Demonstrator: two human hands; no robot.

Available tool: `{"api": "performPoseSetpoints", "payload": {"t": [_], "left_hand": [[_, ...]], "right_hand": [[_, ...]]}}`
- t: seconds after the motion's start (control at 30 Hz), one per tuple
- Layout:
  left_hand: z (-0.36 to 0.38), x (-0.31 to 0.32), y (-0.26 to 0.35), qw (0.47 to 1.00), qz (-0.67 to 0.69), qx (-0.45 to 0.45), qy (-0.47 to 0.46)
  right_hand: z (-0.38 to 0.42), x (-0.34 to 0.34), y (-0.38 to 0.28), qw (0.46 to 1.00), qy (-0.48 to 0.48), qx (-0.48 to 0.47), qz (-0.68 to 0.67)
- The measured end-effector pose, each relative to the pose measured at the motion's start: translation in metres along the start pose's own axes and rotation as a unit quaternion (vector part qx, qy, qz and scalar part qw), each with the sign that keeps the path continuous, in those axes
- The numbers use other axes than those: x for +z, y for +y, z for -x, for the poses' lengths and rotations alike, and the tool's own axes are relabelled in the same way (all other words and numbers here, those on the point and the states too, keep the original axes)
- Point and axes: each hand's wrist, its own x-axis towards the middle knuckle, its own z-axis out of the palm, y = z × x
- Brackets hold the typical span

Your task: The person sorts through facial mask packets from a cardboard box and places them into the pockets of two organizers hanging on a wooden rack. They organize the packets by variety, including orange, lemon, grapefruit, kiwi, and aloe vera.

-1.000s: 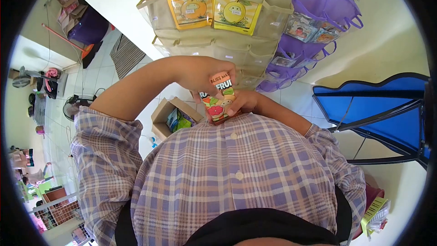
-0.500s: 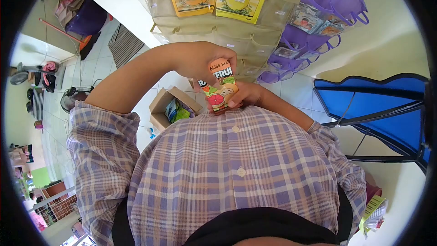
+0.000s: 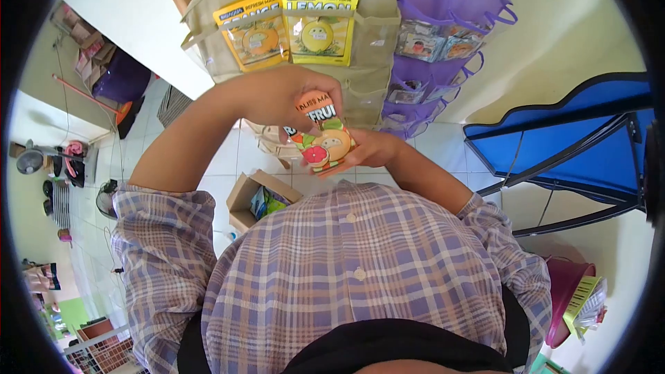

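An orange grapefruit mask packet (image 3: pixel 330 144) is held in front of my chest, its printed face toward the camera. My left hand (image 3: pixel 305 97) wraps over its upper left part, with the fingers bent across the edge. Lower on the right side, my right hand (image 3: pixel 372 148) grips the packet between thumb and fingers. Beyond my hands hangs a beige pocket organizer (image 3: pixel 370 45). An orange mask packet (image 3: pixel 256 34) and a yellow lemon mask packet (image 3: pixel 320 31) stand side by side in its upper pockets.
A purple organizer (image 3: pixel 443 0) with small packets hangs to the right. An open cardboard box (image 3: pixel 242 197) with colourful packets sits on the floor. Blue panels with a black frame (image 3: pixel 554 145) stand at the right, above a pink bin (image 3: pixel 564 270). At far left is a fan (image 3: pixel 30 161).
The view has shifted, so more of the organizer's top shows. Both hands and the grapefruit packet sit slightly more to the left, and the packet is tilted a little more.
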Motion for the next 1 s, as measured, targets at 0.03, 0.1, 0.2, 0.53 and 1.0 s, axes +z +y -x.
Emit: {"api": "performPoseSetpoints", "payload": {"t": [0.03, 0.1, 0.2, 0.53, 1.0], "left_hand": [[0.003, -0.008, 0.002, 1.000, -0.009, 0.002, 0.002], [0.015, -0.032, 0.009, 0.989, -0.077, 0.084, 0.096], [0.035, -0.064, 0.035, 0.968, -0.078, 0.098, 0.218], [-0.037, -0.106, 0.054, 0.932, -0.034, 0.197, 0.301], [-0.028, -0.114, 0.075, 0.929, -0.243, 0.189, 0.207]], "right_hand": [[0.006, 0.003, -0.015, 0.997, -0.006, -0.021, 0.073], [0.024, -0.003, -0.040, 0.978, -0.005, -0.161, 0.134], [0.064, 0.009, -0.093, 0.927, 0.135, -0.235, 0.260], [0.024, 0.013, -0.126, 0.362, 0.505, -0.292, 0.727], [0.029, 0.018, -0.124, 0.320, 0.503, -0.348, 0.724]]}}
